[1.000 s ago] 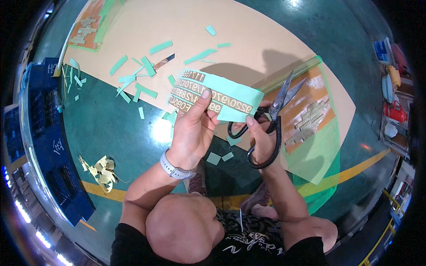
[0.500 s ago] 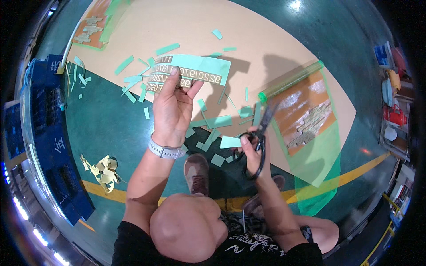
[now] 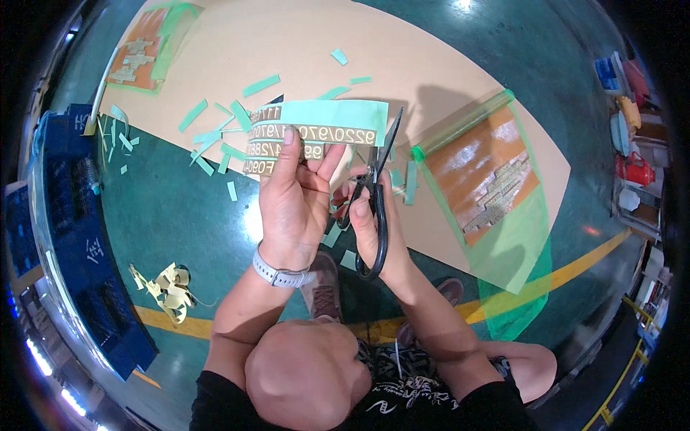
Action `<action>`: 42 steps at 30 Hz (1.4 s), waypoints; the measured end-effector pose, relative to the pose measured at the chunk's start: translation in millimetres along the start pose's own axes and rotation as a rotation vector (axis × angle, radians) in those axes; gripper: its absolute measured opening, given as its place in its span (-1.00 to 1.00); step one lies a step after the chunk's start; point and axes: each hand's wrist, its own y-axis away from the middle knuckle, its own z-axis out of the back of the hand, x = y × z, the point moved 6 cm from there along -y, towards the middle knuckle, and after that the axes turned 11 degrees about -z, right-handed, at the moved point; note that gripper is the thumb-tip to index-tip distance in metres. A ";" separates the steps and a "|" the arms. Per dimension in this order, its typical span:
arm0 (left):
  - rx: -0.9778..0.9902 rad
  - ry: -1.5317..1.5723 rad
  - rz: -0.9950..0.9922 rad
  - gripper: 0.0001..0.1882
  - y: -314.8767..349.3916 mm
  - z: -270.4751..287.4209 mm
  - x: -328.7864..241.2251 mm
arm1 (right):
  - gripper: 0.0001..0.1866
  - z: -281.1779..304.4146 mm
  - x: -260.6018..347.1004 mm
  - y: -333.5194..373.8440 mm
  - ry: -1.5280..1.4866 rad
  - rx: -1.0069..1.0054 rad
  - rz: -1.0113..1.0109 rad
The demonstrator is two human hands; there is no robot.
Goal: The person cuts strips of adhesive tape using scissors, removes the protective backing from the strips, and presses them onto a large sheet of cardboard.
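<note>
My left hand (image 3: 291, 208) is closed on a light green stencil sheet (image 3: 338, 113), thumb on its face and fingers behind. Rows of reversed characters on brownish strips run across the sheet, and its lower edge is stepped. Black-handled scissors (image 3: 379, 208) are in my right hand (image 3: 368, 233), with fingers through the handle loops. The scissor blades are spread and point upward at the sheet's right end. One blade stands just beyond that edge; whether the other lies behind the sheet I cannot tell.
Green offcuts (image 3: 261, 85) lie scattered on a tan board (image 3: 302, 43) on the floor. Two orange panels (image 3: 496, 165) edged with green film rest on the board, beside a green film roll (image 3: 463, 126). Crumpled cream tape (image 3: 169, 291) lies left. Blue bins (image 3: 93, 244) stand at far left.
My right hand has moved up and left, bringing the scissors to the sheet's right end. The green scrap it held no longer shows. My left hand has shifted slightly right and down.
</note>
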 end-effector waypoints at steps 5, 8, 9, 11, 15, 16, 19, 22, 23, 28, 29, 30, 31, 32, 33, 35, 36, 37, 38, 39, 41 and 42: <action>-0.011 0.005 -0.046 -0.75 -2.7 1.4 -4.9 | -0.24 -8.2 -4.1 7.3 -0.065 0.012 0.009; -0.016 0.011 -0.030 -0.76 -3.1 2.9 -4.0 | -0.24 -10.8 0.7 10.3 0.000 0.023 -0.008; -0.017 0.012 -0.021 -0.77 -3.0 4.0 -3.4 | -0.24 -12.1 1.8 9.8 0.004 0.024 -0.007; -0.029 0.001 -0.013 -0.77 -1.9 5.7 -2.2 | -0.26 -14.3 3.0 7.3 0.011 0.027 -0.006; -0.024 0.016 0.018 -0.78 0.1 6.5 -2.9 | -0.27 -15.7 4.4 3.9 0.045 0.006 0.043; -0.020 0.023 0.024 -0.78 0.5 5.9 -3.8 | -0.27 -17.3 8.0 4.6 0.048 0.004 0.044; 0.055 0.046 -0.001 -0.78 1.4 -3.0 -7.8 | -0.27 -16.8 8.2 5.8 0.044 0.011 0.025; 0.005 0.026 -0.030 -0.77 -0.9 2.4 -8.3 | -0.28 -18.2 6.7 6.2 0.019 0.005 0.017; 0.003 0.024 -0.022 -0.77 -0.9 3.2 -8.1 | -0.28 -18.8 6.5 6.2 0.009 0.000 0.019; -0.013 0.023 0.020 -0.77 0.4 5.8 -4.8 | -0.27 -15.5 3.6 4.6 0.034 -0.006 0.017; -0.011 0.021 0.016 -0.77 0.3 5.9 -5.0 | -0.27 -15.8 4.5 4.8 0.030 -0.003 0.014; -0.008 0.017 0.010 -0.77 -0.1 6.0 -5.6 | -0.27 -16.5 5.3 5.2 0.021 0.001 0.004; -0.006 0.014 0.005 -0.77 -0.3 6.1 -6.3 | -0.27 -17.2 6.1 6.0 0.013 0.004 -0.006; 0.000 0.019 0.001 -0.77 -0.1 5.5 -7.3 | -0.27 -18.0 6.1 6.3 0.005 0.009 -0.016; 0.007 0.028 0.000 -0.77 0.3 4.2 -7.2 | -0.27 -17.6 6.4 6.3 -0.001 0.007 -0.011; 0.007 0.033 -0.002 -0.77 0.4 3.6 -6.7 | -0.28 -17.0 6.5 6.2 -0.014 0.005 -0.002; -0.003 0.027 -0.005 -0.77 0.2 4.7 -6.6 | -0.28 -17.1 7.1 6.3 -0.004 0.005 -0.006; -0.012 0.022 -0.007 -0.77 0.1 5.7 -6.7 | -0.29 -17.1 8.8 6.7 0.006 0.005 -0.010; -0.007 0.028 -0.004 -0.78 0.1 5.4 -7.0 | -0.29 -17.2 9.5 6.8 0.015 0.005 -0.015; -0.001 0.034 0.000 -0.78 0.3 4.8 -7.4 | -0.29 -17.3 9.4 6.7 0.009 0.002 -0.012; 0.005 0.036 0.008 -0.78 0.8 4.5 -7.7 | -0.30 -17.8 8.9 6.0 -0.004 -0.004 -0.006; 0.007 0.035 0.015 -0.78 1.1 3.8 -7.1 | -0.30 -17.0 7.6 5.4 -0.004 -0.007 0.002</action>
